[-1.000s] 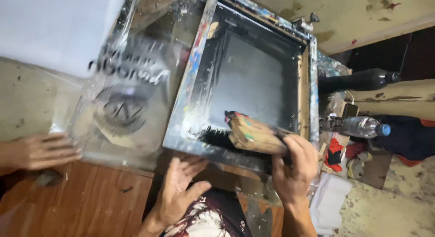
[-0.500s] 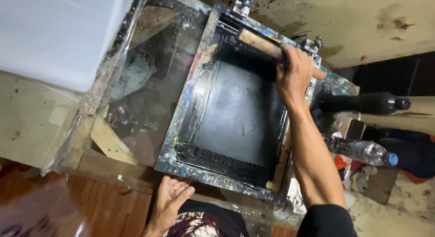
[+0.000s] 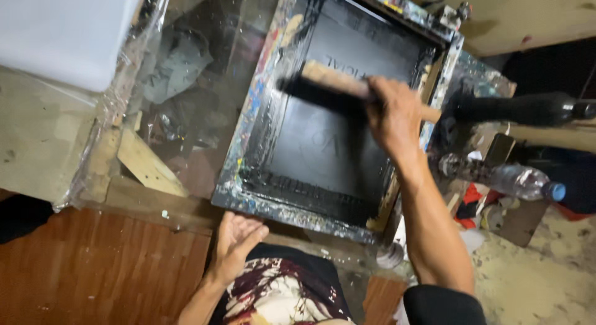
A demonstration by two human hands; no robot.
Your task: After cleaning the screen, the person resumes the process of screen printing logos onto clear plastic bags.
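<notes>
Gripping the wooden squeegee point(image 3: 347, 89), the right hand point(image 3: 392, 117) pressed it across the inky screen frame point(image 3: 248, 145). The left hand point(image 3: 236, 238) lay open, seemingly touching the frame's near edge.

Paint-spattered screen frame point(image 3: 248, 139) on glass-topped bench point(image 3: 186, 83)

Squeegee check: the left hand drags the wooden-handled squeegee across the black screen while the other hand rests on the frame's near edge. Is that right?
Not quite. The head view shows the right hand with its grip on the squeegee, drawing it across the black screen. It is the left hand that rests at the near edge of the paint-spattered frame.
</notes>
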